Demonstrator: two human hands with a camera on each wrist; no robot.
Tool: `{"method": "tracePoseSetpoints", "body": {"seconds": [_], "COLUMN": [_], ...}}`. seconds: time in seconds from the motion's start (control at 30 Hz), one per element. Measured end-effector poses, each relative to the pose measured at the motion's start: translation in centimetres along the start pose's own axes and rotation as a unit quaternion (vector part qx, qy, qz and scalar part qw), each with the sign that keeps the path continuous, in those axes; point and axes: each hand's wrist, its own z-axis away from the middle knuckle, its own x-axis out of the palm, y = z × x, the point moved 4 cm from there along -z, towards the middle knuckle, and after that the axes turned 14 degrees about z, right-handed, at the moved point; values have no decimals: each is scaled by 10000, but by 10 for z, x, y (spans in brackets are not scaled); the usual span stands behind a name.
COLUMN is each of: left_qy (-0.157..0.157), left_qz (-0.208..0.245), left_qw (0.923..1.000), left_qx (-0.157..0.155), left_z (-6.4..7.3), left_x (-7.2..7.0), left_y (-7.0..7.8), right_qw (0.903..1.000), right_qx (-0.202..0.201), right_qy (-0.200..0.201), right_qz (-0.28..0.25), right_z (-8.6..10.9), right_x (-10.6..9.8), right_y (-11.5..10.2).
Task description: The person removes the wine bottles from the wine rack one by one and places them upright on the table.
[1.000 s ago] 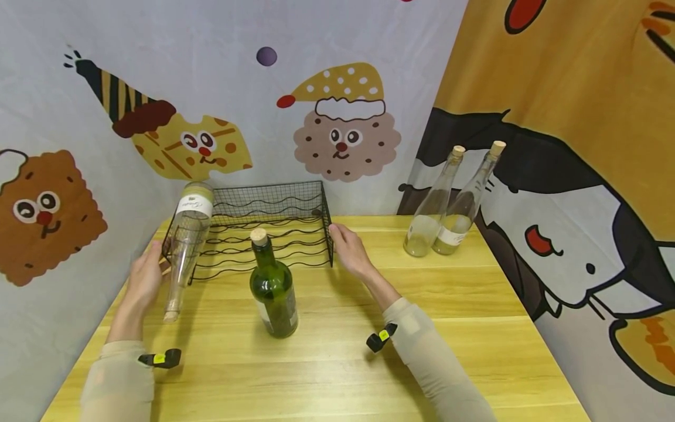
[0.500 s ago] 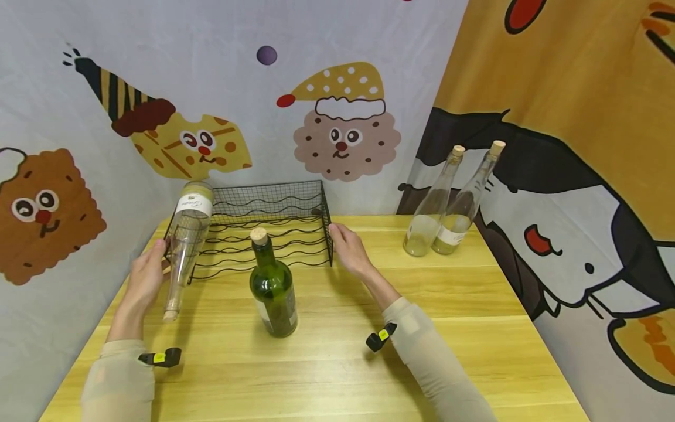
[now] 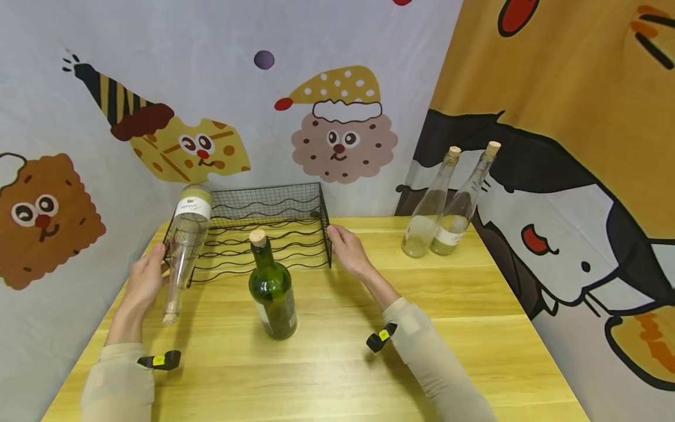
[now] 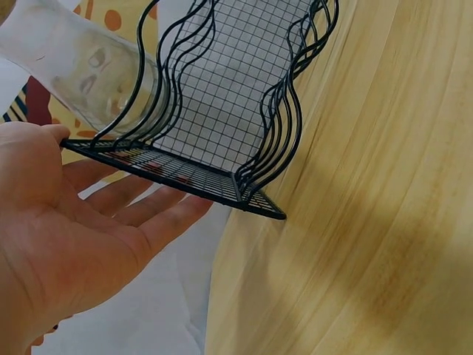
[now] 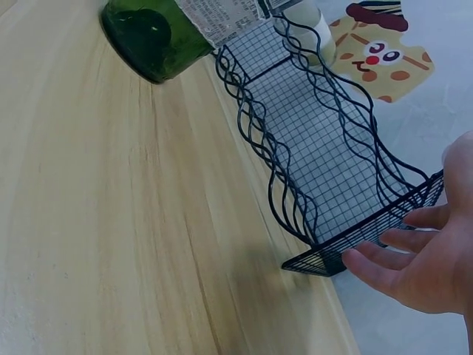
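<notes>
A black wire wine rack (image 3: 263, 243) with wavy rails and mesh sides stands at the back left of the table. My left hand (image 3: 146, 276) lies along its left side panel, thumb at the top edge, fingers stretched flat against the outside (image 4: 81, 229). At the opposite end, the extended fingers of my right hand (image 3: 349, 251) touch the right panel, as the right wrist view shows too (image 5: 429, 255). A clear corked bottle (image 3: 181, 258) with a white label lies across the rack's left end, neck toward me. In front stands a green corked bottle (image 3: 272, 293), upright.
Two clear corked bottles, one on the left (image 3: 424, 220) and one on the right (image 3: 454, 223), stand close together at the back right of the wooden table (image 3: 327, 375). Printed cartoon cloths (image 3: 227, 35) hang behind and beside the table.
The head view has shifted slightly. Both hands stay at the rack's sides, and the rack and bottles keep their places.
</notes>
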Motion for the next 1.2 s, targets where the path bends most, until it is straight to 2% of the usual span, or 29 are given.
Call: {"method": "tracePoseSetpoints", "body": {"seconds": [0.2,0.37,0.5,0.73,0.9,1.2], "left_qy": [51,87,110,154,151,223], "left_qz": [-26,116,104,-126,-134,-184], "left_qw": [10000,9999,9998,9997,9997,9995], "left_qx": [-17,-80,-107,-123,-108,-151], "left_z": [1,2,2,2,1,2], "left_x": [1,1,2,3,3,2], "left_y": [0,0,0,1,1,0], "right_qw": [9999,9999,9996,9978,9954,9890], "right_qx": [-11,-85,-185,-540,-790,-1340], "right_qy": [-82,74,232,358,529,625], "right_qz": [-65,-130,27,140,129,-21], "right_z": [0,1,3,14,22,40], "right_x": [-6,-14,-20,-30,-38,-51], "right_y": [-3,-11,-15,-19,-24,-48]}}
